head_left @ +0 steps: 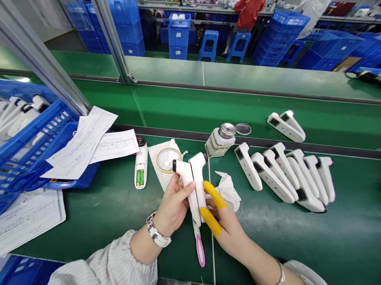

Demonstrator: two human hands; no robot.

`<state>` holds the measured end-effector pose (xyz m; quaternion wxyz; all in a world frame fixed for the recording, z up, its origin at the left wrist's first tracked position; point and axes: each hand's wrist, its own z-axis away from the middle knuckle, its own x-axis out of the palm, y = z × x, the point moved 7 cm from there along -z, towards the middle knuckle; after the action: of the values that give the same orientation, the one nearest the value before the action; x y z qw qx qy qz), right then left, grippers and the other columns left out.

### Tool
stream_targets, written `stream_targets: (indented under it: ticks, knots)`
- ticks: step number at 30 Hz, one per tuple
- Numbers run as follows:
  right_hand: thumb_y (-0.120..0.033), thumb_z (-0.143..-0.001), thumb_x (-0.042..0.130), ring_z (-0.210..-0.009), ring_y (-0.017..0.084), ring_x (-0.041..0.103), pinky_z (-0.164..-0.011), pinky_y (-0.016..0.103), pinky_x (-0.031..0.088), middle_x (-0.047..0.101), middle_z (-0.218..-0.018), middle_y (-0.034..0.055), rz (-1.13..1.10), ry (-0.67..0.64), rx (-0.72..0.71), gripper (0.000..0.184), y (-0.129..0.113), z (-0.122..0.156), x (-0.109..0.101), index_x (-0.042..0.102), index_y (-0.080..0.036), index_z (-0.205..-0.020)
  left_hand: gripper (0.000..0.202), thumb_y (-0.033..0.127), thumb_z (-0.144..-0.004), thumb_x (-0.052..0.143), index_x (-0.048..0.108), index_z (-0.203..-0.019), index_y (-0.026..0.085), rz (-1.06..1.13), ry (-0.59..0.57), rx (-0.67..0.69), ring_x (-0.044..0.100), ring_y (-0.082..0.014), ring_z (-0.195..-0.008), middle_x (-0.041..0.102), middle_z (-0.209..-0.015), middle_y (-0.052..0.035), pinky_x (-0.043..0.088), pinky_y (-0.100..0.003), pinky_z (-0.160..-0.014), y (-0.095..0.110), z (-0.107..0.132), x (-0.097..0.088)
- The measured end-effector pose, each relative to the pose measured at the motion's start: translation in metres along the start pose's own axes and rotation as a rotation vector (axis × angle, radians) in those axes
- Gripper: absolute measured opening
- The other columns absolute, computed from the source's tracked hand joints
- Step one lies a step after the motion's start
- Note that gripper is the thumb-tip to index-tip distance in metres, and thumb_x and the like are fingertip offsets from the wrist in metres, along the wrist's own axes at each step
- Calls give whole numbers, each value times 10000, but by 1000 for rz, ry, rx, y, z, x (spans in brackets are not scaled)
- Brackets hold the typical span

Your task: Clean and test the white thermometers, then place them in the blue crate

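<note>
My left hand [172,207] grips two white handheld thermometers [190,178], held side by side above the green table. My right hand [224,220], with yellow finger cots on two fingers, pinches their lower ends from the right. A pink-handled tool [199,248] lies below the hands on the mat. A crumpled white tissue [228,189] sits just right of the thermometers. A small bottle with a metal cap [220,140] stands behind them. A tape roll [165,158] rests on a white sheet to the left.
A row of several white thermometers [289,173] lies on the right; two more [286,125] sit on the conveyor belt [207,109]. One open thermometer with green batteries [141,168] lies left. Blue crates [10,148] with papers [85,144] stand at left. People work at a far bench.
</note>
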<state>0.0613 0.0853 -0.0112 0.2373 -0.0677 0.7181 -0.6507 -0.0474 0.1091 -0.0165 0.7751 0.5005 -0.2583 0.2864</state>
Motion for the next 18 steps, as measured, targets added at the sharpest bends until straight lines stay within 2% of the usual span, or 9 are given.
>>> stream_targets:
  ticks: [3,6,10,13,15,16,18]
  knots:
    - [-309,-882,503,-947,211,586,-790,391,498,560,-1150,77,-229,4,121,573,8,-1,3,233,-323,-1386,403,222,-713,693,573,-1096,185,0,-17,-35,624,-181,-827,665,-992,-67,478,-302,-751,-1,-1,0]
    - [-330,-848,560,-950,214,583,-786,381,486,583,-1123,71,-355,-20,178,570,9,-3,4,306,-301,-1357,382,213,-717,689,585,-1083,176,10,-37,-51,616,-168,-800,665,-986,-71,479,-299,-736,-2,-2,0]
    - [-320,-826,598,-921,221,588,-776,370,484,618,-1016,57,-332,-65,189,511,6,-4,3,414,-280,-1300,348,211,-730,680,599,-1066,167,16,-50,-30,608,-197,-922,657,-1042,-85,472,-316,-812,0,-1,2]
    - [-324,-813,615,-868,211,590,-735,350,488,625,-995,49,-165,-92,141,452,1,-1,-2,482,-284,-1243,355,202,-721,693,611,-1066,183,11,-59,-5,594,-208,-993,658,-1072,-76,458,-318,-863,2,1,4]
    - [-343,-806,615,-815,203,593,-710,345,491,634,-929,43,3,-96,70,376,-2,-3,-15,548,-274,-1170,361,195,-710,704,620,-1061,194,17,-31,-26,593,-204,-1004,662,-1072,-68,453,-309,-879,0,1,2]
    - [-361,-811,601,-808,205,599,-717,353,494,639,-908,45,85,-58,35,346,-3,-6,-30,569,-265,-1142,357,199,-708,707,625,-1056,194,24,-12,-54,592,-204,-1010,663,-1072,-69,453,-305,-883,-1,1,1]
    - [-405,-835,542,-859,218,614,-762,376,499,652,-950,61,268,136,11,347,-2,-22,-79,566,-250,-1145,350,219,-711,708,633,-1052,186,47,18,-116,588,-209,-1027,661,-1082,-80,458,-297,-882,-5,2,-1]
